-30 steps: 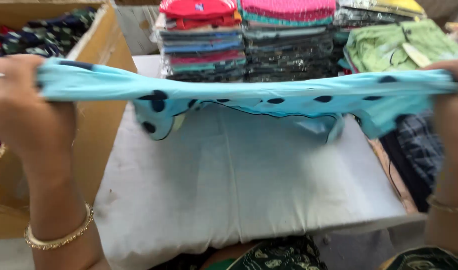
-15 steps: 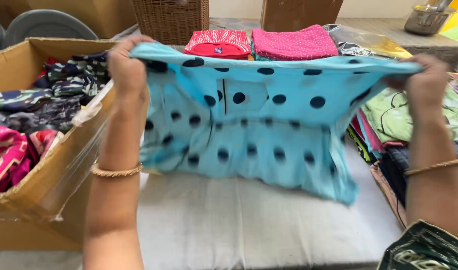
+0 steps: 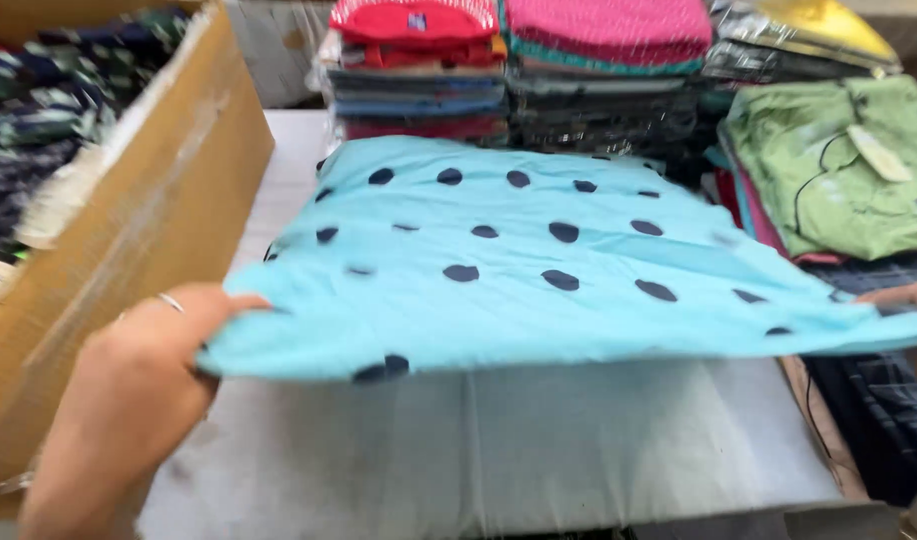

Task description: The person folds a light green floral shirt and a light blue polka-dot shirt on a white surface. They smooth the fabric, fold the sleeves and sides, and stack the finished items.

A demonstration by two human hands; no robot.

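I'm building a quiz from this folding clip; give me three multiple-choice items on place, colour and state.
1. Where is the cardboard box?
A. left of the table
B. behind the stacks
C. right of the table

2. What colour is the garment?
A. red with stripes
B. light blue with dark dots
C. plain green

3. How is the garment held?
A. by one hand
B. lying untouched
C. by both hands

Answers:
1 A, it borders the white table.
2 B, dots show all over.
3 C, left hand and right hand grip opposite edges.
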